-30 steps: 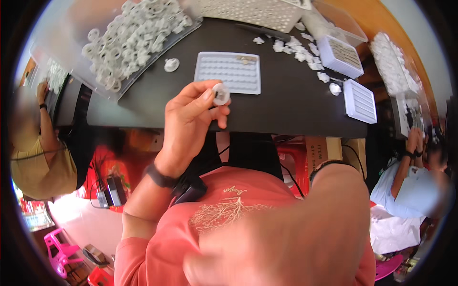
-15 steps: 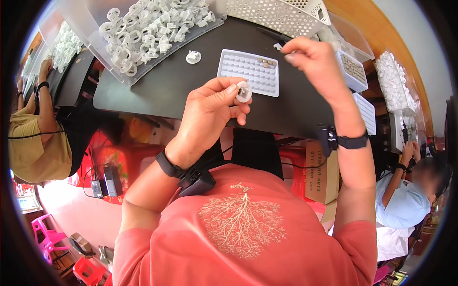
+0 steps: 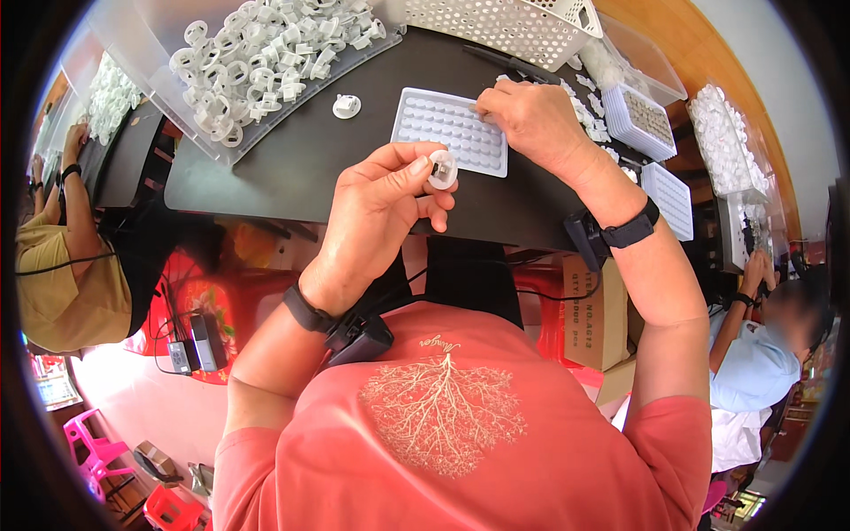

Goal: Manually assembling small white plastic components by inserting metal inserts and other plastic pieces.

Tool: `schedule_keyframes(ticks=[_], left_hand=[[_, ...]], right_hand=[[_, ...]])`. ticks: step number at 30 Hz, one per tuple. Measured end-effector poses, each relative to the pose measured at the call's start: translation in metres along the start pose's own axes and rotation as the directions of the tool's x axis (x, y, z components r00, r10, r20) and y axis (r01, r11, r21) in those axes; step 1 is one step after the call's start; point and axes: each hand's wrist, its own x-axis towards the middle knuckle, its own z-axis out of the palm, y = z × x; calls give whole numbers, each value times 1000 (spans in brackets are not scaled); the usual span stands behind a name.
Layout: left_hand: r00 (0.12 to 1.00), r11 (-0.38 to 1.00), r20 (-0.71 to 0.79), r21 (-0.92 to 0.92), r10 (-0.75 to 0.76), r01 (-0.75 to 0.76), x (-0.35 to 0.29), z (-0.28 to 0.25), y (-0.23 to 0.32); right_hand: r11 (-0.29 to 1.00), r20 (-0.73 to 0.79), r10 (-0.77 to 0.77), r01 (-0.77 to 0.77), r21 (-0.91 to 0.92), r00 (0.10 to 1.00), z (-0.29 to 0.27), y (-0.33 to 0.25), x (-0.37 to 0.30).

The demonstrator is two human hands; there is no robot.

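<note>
My left hand pinches a small round white plastic holder between thumb and forefinger; bits of metal show in its middle. Just beyond it lies a pale tray with rows of round pockets. My right hand reaches over the tray's right far corner with its fingertips closed together. Whatever is in those fingertips is hidden, and so are the few small metal discs at that corner. A single loose white holder rests on the dark table left of the tray.
A clear bin heaped with white holders stands at the far left, a perforated white basket at the back. Right of my hand are small white pieces, a stack of filled trays and another pale tray. Co-workers sit on both sides.
My right hand has come left and down from the small white pieces onto the tray's far right corner, covering the discs there. The left hand keeps its hold on the holder.
</note>
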Motion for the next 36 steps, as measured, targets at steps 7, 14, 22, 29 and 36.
schedule_keyframes(ticks=[7,14,22,29,36], left_hand=[[1000,1000,9,21,11,-11,-1,0,-1],[1000,999,-1,51,11,-11,0,4,-1],[999,999,-6,-18,45,-45,2,0,-4],[997,996,-29,-50,76,-77,4,4,-7],[995,996,-40,15,89,-89,0,3,-8]], right_hand=[[1000,34,5,-6,12,999,1,0,1],[999,28,-49,49,22,998,0,4,-2],[899,-131,195,-124,420,972,-45,-65,-10],[796,-299,387,-153,586,872,-18,-103,-18],[486,-115,479,-154,860,870,-17,-103,-22]])
